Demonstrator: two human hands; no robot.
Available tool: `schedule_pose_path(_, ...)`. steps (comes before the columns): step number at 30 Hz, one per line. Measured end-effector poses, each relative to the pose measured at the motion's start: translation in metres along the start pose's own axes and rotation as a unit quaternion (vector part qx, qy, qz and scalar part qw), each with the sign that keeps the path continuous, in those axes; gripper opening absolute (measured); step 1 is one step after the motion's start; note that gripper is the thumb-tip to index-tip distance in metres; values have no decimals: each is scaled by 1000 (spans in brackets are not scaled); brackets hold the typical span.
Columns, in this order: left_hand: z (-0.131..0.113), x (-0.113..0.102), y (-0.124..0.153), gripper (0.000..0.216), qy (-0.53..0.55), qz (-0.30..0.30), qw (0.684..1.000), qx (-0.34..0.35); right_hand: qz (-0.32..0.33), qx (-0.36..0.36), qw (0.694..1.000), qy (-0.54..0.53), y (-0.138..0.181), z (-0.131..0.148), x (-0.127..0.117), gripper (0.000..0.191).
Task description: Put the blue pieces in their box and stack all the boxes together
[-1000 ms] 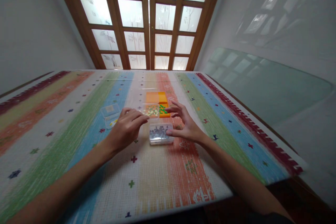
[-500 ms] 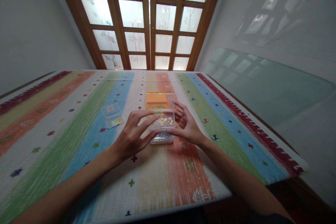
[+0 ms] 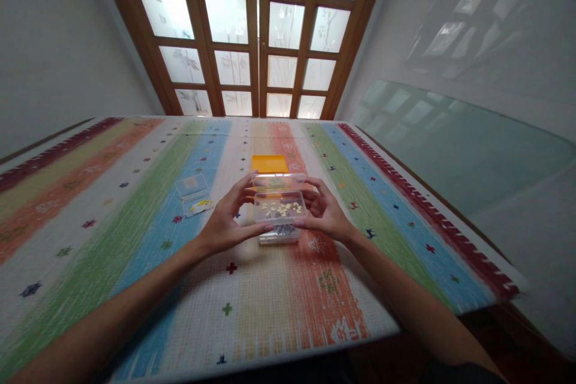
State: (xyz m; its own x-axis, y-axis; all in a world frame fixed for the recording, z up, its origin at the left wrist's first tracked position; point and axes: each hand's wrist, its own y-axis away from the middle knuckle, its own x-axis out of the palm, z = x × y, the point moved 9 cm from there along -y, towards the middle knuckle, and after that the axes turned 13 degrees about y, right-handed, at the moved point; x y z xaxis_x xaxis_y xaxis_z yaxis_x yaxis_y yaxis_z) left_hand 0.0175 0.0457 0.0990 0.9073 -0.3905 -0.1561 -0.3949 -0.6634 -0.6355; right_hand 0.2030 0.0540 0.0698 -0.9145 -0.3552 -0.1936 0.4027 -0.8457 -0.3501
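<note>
Between my hands is a small clear plastic box [image 3: 279,211] with several pale yellow pieces in it, its hinged lid [image 3: 278,180] raised at the far side. My left hand [image 3: 233,213] grips its left side, thumb at the near edge and fingers toward the lid. On the other side my right hand [image 3: 326,210] holds it the same way, thumb at the near right corner. Below it sits another clear box [image 3: 279,239] with greyish contents. Green pieces show through the raised lid, partly hidden behind it.
An orange tray [image 3: 270,163] lies just beyond the boxes. To the left, an open clear box [image 3: 198,204] holds several yellow pieces. A striped cloth [image 3: 270,300] covers the table. Wooden doors with frosted panes stand at the far end.
My left hand has moved from over the box to its left side. The lid has tipped nearer, and the orange tray behind shows more plainly.
</note>
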Motion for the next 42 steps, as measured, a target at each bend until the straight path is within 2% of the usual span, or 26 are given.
schedule_pose_path(6,-5,-1,-2,61,18,-14,1000,7,-2,-21,1000,16,-1,2,-1,66)
schedule_pose_path(15,-7,-2,0,31,15,-35,999,15,-1,-25,999,24,-4,3,0,60)
schedule_pose_path(24,-11,-3,-1,25,-6,-41,999,23,8,2,998,69,-2,4,-2,58)
schedule_pose_path(29,-16,-2,-1,23,-50,-31,997,46,-8,-15,997,80,-1,7,-5,48)
schedule_pose_path(35,-19,2,1,22,-78,-13,995,65,1,-41,995,86,1,11,-4,39)
schedule_pose_path(38,-22,4,0,24,-86,-8,993,76,10,-51,990,130,2,12,-4,42)
schedule_pose_path(42,-22,7,-1,41,-134,11,989,69,17,-46,969,241,5,7,-9,59)
